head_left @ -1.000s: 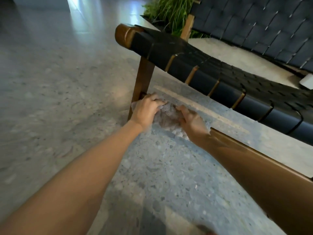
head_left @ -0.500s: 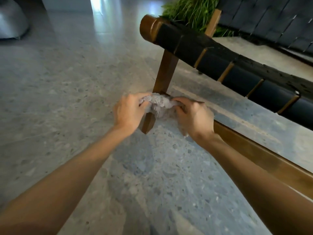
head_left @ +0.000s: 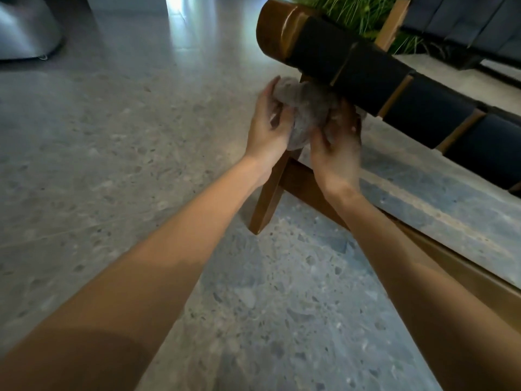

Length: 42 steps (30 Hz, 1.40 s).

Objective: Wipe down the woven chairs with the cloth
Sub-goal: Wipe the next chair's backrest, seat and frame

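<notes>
Under the woven chair (head_left: 352, 63), left hand (head_left: 267, 134) and right hand (head_left: 337, 153) seemingly clutch the cloth (head_left: 307, 105).

Location: an indoor sitting area, home or lounge. Polished terrazzo floor (head_left: 112, 165) lies below and left of my fingers (head_left: 266, 94). A wood-framed woven chair (head_left: 366, 71) stands just above them. Beyond are a second woven seat (head_left: 465, 21) and an ornamental grass plant (head_left: 352, 12).

Polished grey speckled terrazzo floor (head_left: 112, 165) fills the view. A bright white streak of reflected light (head_left: 180, 12) gleams on it up top. Far left, a smooth rounded silver-grey object (head_left: 25, 32) sits on the floor. Top right, a long-bladed green grassy plant (head_left: 355, 12).
</notes>
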Each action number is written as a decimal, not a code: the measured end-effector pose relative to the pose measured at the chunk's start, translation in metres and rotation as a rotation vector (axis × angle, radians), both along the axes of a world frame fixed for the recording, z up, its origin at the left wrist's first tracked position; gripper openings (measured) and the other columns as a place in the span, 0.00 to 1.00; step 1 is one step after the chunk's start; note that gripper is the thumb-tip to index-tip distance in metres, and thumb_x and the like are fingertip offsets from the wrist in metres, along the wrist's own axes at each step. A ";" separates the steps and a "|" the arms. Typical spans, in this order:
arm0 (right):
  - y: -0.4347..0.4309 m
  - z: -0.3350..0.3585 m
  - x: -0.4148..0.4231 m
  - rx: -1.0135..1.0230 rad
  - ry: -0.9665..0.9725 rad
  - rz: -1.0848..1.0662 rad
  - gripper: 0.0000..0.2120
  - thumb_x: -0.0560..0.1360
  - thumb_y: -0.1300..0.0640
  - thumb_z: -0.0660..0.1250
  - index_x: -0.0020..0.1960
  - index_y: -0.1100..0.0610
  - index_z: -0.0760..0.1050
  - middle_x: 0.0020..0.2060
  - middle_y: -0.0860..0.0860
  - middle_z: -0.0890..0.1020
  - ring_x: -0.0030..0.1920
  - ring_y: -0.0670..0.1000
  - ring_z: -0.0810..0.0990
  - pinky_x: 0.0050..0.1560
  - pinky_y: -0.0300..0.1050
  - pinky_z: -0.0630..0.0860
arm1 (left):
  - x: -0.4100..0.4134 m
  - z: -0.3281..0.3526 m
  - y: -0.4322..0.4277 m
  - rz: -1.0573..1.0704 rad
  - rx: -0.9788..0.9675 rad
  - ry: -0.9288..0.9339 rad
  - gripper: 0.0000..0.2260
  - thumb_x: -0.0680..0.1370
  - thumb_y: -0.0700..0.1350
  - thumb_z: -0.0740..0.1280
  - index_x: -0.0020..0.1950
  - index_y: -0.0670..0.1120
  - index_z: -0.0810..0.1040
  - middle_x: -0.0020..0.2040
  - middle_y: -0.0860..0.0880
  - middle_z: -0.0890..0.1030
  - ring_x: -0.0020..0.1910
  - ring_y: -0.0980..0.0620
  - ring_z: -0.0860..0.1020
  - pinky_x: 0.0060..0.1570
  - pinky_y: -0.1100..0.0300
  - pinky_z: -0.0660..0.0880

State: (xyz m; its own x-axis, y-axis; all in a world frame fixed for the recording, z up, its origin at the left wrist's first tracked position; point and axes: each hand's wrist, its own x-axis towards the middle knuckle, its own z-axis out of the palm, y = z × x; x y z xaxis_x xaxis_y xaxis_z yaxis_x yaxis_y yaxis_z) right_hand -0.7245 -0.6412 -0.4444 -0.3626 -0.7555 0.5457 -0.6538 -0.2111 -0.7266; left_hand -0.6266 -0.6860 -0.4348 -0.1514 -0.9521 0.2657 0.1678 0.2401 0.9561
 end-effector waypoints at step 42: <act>0.032 -0.146 0.037 0.583 -0.420 0.063 0.22 0.75 0.69 0.64 0.66 0.56 0.70 0.56 0.52 0.77 0.57 0.53 0.78 0.54 0.42 0.76 | 0.054 -0.149 0.037 -0.130 0.266 -0.601 0.19 0.81 0.34 0.56 0.72 0.38 0.64 0.66 0.40 0.73 0.65 0.45 0.72 0.62 0.61 0.67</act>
